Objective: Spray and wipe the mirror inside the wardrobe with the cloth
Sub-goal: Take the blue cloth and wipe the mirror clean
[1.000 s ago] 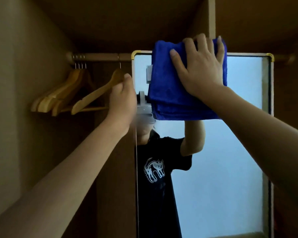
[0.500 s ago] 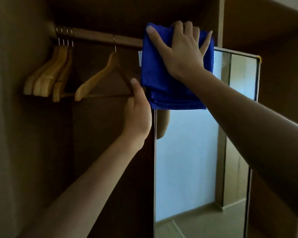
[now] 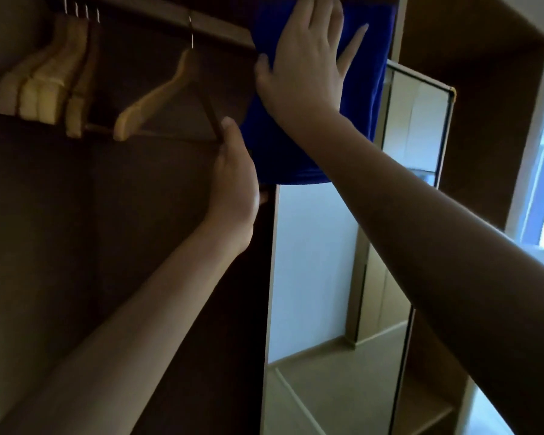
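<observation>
Head view into the wardrobe. The right hand (image 3: 305, 61), fingers straight and spread, pressed the folded blue cloth (image 3: 374, 89) flat against the upper part of the mirror (image 3: 314, 277); the cloth's top ran out of frame and its lower edge hung just below the wrist. The left hand (image 3: 233, 180) was set against the mirror's left edge, thumb pointing upward just beside the cloth; its fingers lay behind the edge, apparently curled round it, though the dim light made this uncertain. The mirror stood upright, swung at an angle, and reflected a pale wall and floor. To the left, wooden hangers (image 3: 44, 86) hung in a tight group from the rail (image 3: 208, 26), with a single hanger (image 3: 157, 98) apart from them, near the left hand.
</observation>
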Tool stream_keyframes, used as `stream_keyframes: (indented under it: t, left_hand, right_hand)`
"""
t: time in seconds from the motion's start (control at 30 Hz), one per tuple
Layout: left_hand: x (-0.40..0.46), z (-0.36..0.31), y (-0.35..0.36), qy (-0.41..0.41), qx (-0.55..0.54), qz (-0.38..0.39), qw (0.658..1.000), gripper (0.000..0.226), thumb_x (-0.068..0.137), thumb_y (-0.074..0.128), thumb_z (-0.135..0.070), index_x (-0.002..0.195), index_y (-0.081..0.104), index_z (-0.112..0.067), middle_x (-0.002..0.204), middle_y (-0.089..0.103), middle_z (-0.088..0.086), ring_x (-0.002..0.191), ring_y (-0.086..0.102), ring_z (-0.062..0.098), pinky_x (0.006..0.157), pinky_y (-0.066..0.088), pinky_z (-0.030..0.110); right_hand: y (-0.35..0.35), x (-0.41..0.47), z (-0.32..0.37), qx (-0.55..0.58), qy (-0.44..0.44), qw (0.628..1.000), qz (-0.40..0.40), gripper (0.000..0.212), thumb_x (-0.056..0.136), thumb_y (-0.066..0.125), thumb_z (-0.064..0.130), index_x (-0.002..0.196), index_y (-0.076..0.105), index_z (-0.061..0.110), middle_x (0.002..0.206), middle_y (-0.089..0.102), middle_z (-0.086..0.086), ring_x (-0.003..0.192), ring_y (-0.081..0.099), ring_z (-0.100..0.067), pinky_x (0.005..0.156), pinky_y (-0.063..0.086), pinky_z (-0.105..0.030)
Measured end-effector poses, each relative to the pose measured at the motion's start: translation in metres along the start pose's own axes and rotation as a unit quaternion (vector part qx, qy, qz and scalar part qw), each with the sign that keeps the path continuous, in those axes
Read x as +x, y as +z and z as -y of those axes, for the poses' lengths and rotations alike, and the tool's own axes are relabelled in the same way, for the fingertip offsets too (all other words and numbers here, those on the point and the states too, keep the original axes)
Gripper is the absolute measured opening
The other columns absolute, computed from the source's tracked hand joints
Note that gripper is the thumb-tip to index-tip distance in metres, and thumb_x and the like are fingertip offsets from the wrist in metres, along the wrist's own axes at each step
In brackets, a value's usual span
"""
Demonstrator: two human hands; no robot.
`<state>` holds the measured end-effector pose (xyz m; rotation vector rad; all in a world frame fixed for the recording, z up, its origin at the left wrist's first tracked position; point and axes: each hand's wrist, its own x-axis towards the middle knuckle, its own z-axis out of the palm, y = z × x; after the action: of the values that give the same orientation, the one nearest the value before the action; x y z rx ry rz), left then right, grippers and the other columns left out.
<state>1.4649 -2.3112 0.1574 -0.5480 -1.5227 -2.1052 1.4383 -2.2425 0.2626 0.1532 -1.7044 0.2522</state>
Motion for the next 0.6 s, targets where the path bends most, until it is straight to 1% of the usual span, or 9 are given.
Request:
stream_keyframes:
  t: [0.03, 0.07, 0.1, 0.17, 0.27, 0.37, 0.47, 0.53, 0.6]
  left_hand:
    - [0.001, -0.002, -0.002, -0.010, -0.010, 0.009, 1.000, 0.055, 0.099, 0.018, -0.060, 0.138, 0.043, -0.032, 0.139, 0.054, -0.002, 0.125, 0.052, 0.018, 0.097, 0.041, 0.038]
    - [0.003, -0.003, -0.004, -0.018, -0.019, 0.016, 1.000, 0.059, 0.098, 0.017, -0.062, 0.145, 0.036, -0.032, 0.144, 0.049, -0.002, 0.129, 0.049, 0.020, 0.102, 0.041, 0.042]
    - [0.004, -0.003, -0.006, -0.023, -0.031, 0.029, 0.999, 0.061, 0.097, 0.017, -0.063, 0.148, 0.032, -0.033, 0.146, 0.047, -0.001, 0.130, 0.048, 0.022, 0.105, 0.040, 0.047]
    - [0.004, -0.004, -0.011, -0.030, -0.049, 0.048, 0.997, 0.062, 0.096, 0.016, -0.065, 0.146, 0.036, -0.033, 0.141, 0.052, 0.000, 0.126, 0.053, 0.022, 0.105, 0.041, 0.051]
    - [0.005, 0.000, -0.022, -0.070, -0.077, 0.083, 0.991, 0.061, 0.095, 0.016, -0.067, 0.124, 0.057, -0.033, 0.118, 0.068, -0.004, 0.111, 0.063, 0.017, 0.100, 0.047, 0.045]
    - [0.005, 0.005, -0.039, -0.109, -0.086, 0.114, 0.984, 0.063, 0.094, 0.018, -0.069, 0.114, 0.063, -0.029, 0.104, 0.074, -0.003, 0.100, 0.069, 0.015, 0.093, 0.051, 0.040]
    - [0.006, 0.013, -0.050, -0.118, -0.075, 0.145, 0.979, 0.060, 0.092, 0.019, -0.071, 0.101, 0.063, -0.031, 0.088, 0.076, -0.010, 0.088, 0.072, 0.009, 0.081, 0.053, 0.035]
    - [0.006, 0.018, -0.056, -0.120, -0.060, 0.165, 0.977, 0.062, 0.090, 0.018, -0.074, 0.096, 0.064, -0.033, 0.083, 0.075, -0.013, 0.088, 0.072, 0.010, 0.084, 0.052, 0.037]
    - [0.008, 0.022, -0.060, -0.127, -0.032, 0.173, 0.976, 0.063, 0.088, 0.018, -0.076, 0.091, 0.065, -0.035, 0.086, 0.074, -0.014, 0.098, 0.068, 0.013, 0.095, 0.048, 0.043]
  right_hand:
    - [0.001, -0.003, 0.002, -0.016, 0.002, 1.000, -0.005, 0.072, 0.092, 0.051, 0.030, 0.153, 0.019, 0.009, 0.160, 0.021, -0.007, 0.150, 0.011, -0.024, 0.120, 0.001, -0.058]
    - [0.003, -0.007, 0.006, -0.031, 0.001, 0.999, -0.010, 0.074, 0.092, 0.051, 0.029, 0.154, 0.017, 0.007, 0.161, 0.018, -0.009, 0.151, 0.009, -0.026, 0.120, 0.001, -0.058]
    - [0.004, -0.012, 0.009, -0.049, 0.001, 0.999, -0.016, 0.075, 0.093, 0.052, 0.028, 0.154, 0.015, 0.006, 0.162, 0.016, -0.010, 0.151, 0.007, -0.027, 0.120, 0.002, -0.058]
    - [0.007, -0.024, 0.012, -0.065, -0.003, 0.997, -0.030, 0.073, 0.095, 0.049, 0.026, 0.155, 0.012, 0.004, 0.163, 0.013, -0.013, 0.151, 0.006, -0.028, 0.120, 0.002, -0.058]
    - [0.012, -0.048, 0.013, -0.084, 0.018, 0.996, -0.028, 0.071, 0.097, 0.045, 0.023, 0.155, 0.008, 0.003, 0.163, 0.008, -0.013, 0.151, 0.003, -0.027, 0.120, 0.002, -0.058]
    - [0.014, -0.071, 0.018, -0.096, 0.044, 0.994, 0.002, 0.076, 0.097, 0.047, 0.024, 0.155, 0.003, 0.003, 0.164, 0.003, -0.014, 0.151, 0.000, -0.026, 0.120, 0.003, -0.057]
    - [0.012, -0.087, 0.021, -0.110, 0.060, 0.992, 0.024, 0.076, 0.100, 0.045, 0.028, 0.154, -0.003, 0.003, 0.164, -0.002, -0.013, 0.151, -0.005, -0.025, 0.120, 0.004, -0.056]
    - [0.010, -0.097, 0.021, -0.118, 0.069, 0.990, 0.029, 0.075, 0.101, 0.044, 0.027, 0.154, -0.005, 0.004, 0.164, -0.003, -0.012, 0.151, -0.006, -0.024, 0.121, 0.004, -0.055]
    - [0.010, -0.107, 0.021, -0.118, 0.072, 0.990, 0.028, 0.075, 0.101, 0.045, 0.026, 0.155, -0.003, 0.005, 0.164, -0.001, -0.012, 0.151, -0.005, -0.024, 0.121, 0.004, -0.054]
